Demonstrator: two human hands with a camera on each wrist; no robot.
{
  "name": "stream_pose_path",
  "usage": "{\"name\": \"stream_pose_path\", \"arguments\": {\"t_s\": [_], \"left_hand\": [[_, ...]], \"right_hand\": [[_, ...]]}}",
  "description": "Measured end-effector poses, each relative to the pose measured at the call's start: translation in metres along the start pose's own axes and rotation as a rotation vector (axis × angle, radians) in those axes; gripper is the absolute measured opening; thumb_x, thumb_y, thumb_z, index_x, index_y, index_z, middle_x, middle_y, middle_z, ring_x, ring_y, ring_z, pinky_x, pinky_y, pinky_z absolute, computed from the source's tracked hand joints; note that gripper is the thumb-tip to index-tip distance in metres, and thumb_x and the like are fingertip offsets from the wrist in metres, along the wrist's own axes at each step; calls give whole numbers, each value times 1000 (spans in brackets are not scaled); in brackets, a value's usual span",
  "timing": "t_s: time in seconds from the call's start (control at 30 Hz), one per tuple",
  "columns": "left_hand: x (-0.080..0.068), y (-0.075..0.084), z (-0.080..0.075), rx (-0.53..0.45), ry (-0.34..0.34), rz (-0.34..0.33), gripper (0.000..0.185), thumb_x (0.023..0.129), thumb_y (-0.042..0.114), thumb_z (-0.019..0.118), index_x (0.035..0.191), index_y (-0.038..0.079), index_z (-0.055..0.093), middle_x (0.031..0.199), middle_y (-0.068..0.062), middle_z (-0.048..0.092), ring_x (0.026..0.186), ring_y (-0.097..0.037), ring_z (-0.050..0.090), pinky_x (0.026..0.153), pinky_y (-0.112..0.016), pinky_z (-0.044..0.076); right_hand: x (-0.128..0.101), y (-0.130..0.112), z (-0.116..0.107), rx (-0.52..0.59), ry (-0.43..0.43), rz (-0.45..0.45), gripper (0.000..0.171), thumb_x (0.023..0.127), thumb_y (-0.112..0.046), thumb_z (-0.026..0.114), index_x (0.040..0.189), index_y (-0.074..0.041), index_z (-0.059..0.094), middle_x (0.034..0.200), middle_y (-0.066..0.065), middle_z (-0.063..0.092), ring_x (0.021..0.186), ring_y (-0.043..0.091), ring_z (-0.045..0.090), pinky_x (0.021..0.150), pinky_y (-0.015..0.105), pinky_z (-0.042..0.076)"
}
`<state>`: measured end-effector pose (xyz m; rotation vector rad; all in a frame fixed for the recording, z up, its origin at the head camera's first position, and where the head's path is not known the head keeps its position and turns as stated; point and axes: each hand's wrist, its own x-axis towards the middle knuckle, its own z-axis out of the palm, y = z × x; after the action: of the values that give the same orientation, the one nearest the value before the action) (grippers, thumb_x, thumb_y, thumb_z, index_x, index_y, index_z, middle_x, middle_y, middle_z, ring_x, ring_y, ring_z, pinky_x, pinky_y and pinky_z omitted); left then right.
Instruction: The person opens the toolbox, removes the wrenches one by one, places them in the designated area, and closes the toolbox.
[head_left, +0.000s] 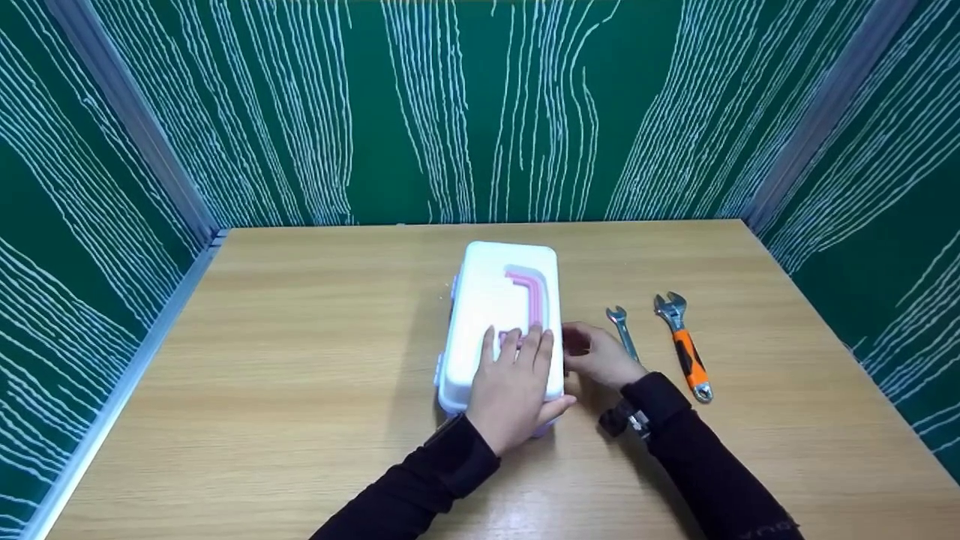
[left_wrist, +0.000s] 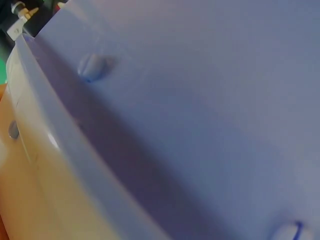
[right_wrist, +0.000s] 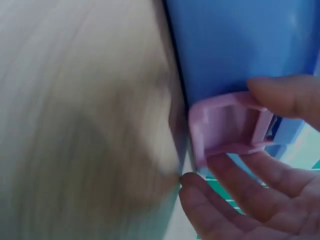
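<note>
A plastic toolbox (head_left: 480,300) with a white lid stands on the table, and a pink carrying handle (head_left: 535,296) lies folded in the lid. My left hand (head_left: 514,394) rests flat on the near part of the lid, fingers pointing away from me. At the box's right side is my right hand (head_left: 606,360). In the right wrist view, its thumb and fingers pinch a pink latch (right_wrist: 230,125) from two sides, against the blue wall (right_wrist: 225,50) of the box. The left wrist view holds mostly a close bluish surface (left_wrist: 200,110) with small rounded bumps.
Right of the box lie a small open-ended wrench (head_left: 624,334) and an adjustable wrench (head_left: 688,356) with an orange and black handle. The wooden table (head_left: 300,337) is bounded by green panels (head_left: 375,112) with white lines at the back and sides.
</note>
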<state>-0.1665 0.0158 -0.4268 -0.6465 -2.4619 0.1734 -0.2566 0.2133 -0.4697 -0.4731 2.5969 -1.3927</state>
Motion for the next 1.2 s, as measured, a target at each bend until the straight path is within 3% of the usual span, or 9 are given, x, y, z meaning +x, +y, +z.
{"name": "stream_pose_path", "arguments": {"t_s": [0.3, 0.5, 0.6, 0.87, 1.03, 1.2], "left_hand": [[0, 0, 0, -4, -32, -3, 88, 86, 77, 42, 143, 10, 48, 142, -4, 56, 125, -23, 54, 110, -52, 38], [0, 1, 0, 2, -19, -4, 88, 85, 77, 45, 142, 10, 49, 141, -4, 57, 124, -23, 54, 109, -52, 38], [0, 1, -1, 4, -28, -2, 89, 85, 77, 44, 143, 10, 48, 142, -4, 56, 125, -24, 54, 110, -52, 38], [1, -1, -3, -7, -61, 5, 89, 87, 77, 41, 146, 11, 45, 145, -5, 53, 128, -24, 53, 112, -53, 36], [1, -1, -3, -4, -59, 5, 88, 88, 76, 40, 146, 10, 45, 145, -5, 53, 128, -24, 53, 112, -53, 36], [0, 0, -3, -1, -48, 0, 87, 87, 76, 41, 145, 10, 46, 144, -4, 54, 127, -24, 54, 111, -52, 37]], "right_hand": [[-9, 5, -16, -8, 66, 1, 50, 85, -6, 70, 131, 8, 55, 128, 28, 58, 114, 41, 58, 96, 47, 51], [-17, 2, -29, 54, 88, 15, 56, 86, -5, 70, 137, 4, 51, 133, 25, 58, 118, 38, 58, 89, 17, 49], [-19, -1, -32, 74, 99, 1, 56, 87, -4, 68, 139, 3, 49, 135, 24, 56, 118, 36, 57, 86, 11, 48], [-17, -12, -33, 217, 126, -5, 57, 87, -4, 68, 139, 6, 47, 131, 25, 56, 107, 21, 59, 84, 14, 51], [-13, -17, -28, 187, 134, -14, 57, 87, -15, 74, 136, 3, 51, 126, 22, 61, 106, 20, 61, 88, 15, 51], [-8, -18, -23, 145, 140, -53, 56, 87, -22, 75, 136, -2, 55, 124, 18, 64, 114, 28, 62, 100, 32, 50]]}}
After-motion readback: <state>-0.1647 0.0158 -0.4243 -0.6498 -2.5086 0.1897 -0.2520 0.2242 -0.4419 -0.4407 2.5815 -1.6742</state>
